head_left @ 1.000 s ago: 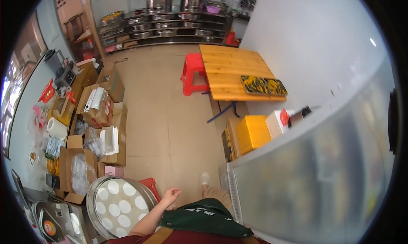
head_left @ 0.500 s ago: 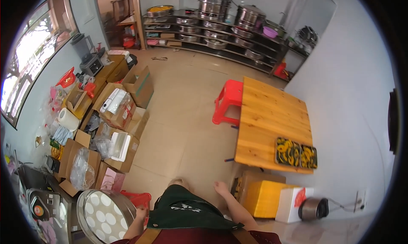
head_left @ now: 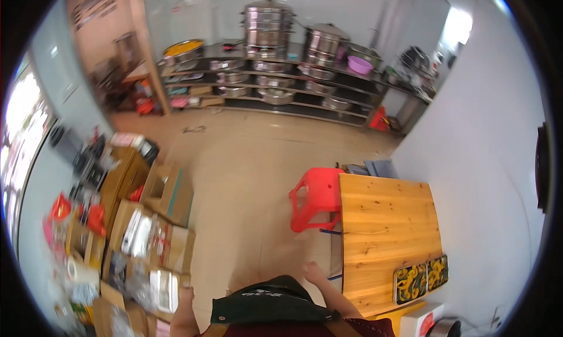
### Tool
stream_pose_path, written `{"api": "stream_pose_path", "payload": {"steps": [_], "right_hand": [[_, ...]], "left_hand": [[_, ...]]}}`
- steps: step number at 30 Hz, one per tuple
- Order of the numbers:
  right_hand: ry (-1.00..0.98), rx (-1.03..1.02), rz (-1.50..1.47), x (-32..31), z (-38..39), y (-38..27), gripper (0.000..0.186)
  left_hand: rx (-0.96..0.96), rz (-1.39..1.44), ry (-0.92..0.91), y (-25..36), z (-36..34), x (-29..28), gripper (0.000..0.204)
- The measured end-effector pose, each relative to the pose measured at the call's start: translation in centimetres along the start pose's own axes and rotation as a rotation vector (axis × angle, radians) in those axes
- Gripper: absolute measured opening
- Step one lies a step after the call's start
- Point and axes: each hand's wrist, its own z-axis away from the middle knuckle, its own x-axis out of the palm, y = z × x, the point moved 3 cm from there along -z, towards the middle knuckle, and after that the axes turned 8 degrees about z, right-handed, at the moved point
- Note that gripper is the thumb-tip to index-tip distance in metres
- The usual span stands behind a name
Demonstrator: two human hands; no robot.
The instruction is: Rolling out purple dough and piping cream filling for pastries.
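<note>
My left hand is low in the picture, nearest the cardboard boxes; its fingers are too blurred to read. My right hand, loosely curled with nothing visible in it, hangs over the floor to the left of the wooden table. A red plastic stool stands against the table's left side. Two patterned black and yellow trays lie on the table's near right part. A dark green cloth covers my front between my forearms.
A steel shelf unit holds steamers, pans and a purple basin along the back wall. A doorway is at back left. A cabinet with appliances and bags lines the left wall; a white wall bounds the right.
I have moved forward: the table and stool appear closer and lower, and the round tray and frosted door have left the view. My right hand came into view and remains beside the table.
</note>
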Motion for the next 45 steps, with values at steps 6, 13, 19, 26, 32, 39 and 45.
{"api": "stream_pose_path", "payload": {"steps": [6, 13, 19, 26, 32, 39, 45], "right_hand": [[0.535, 0.487, -0.371, -11.0, -8.8, 3.0, 0.036], [0.790, 0.863, -0.436, -16.7, -22.1, 11.4, 0.040], [0.723, 0.958, -0.564, -20.8, -30.7, 12.2, 0.049], [0.288, 1.211, -0.740, -18.8, -32.6, 6.8, 0.050], [0.256, 1.621, -1.053, -2.6, -26.4, -1.7, 0.038], [0.706, 2.497, -1.385, 1.2, -22.6, -20.7, 0.038], [0.618, 2.604, -1.830, 4.5, -25.6, -32.9, 0.034]], "left_hand": [[0.471, 0.015, 0.120, 25.1, -18.1, 1.9, 0.026], [0.415, -0.109, -0.409, 43.0, -14.8, 11.2, 0.025], [0.742, -0.575, -0.767, 53.7, -18.9, 16.4, 0.026], [1.041, -1.099, -1.307, 75.5, -21.8, 38.4, 0.027], [1.326, -1.625, -1.863, 75.0, -6.8, 55.3, 0.027], [1.489, -1.933, -2.067, 66.2, 3.0, 58.2, 0.028], [1.626, -2.042, -2.107, 54.2, 11.3, 54.8, 0.028]]}}
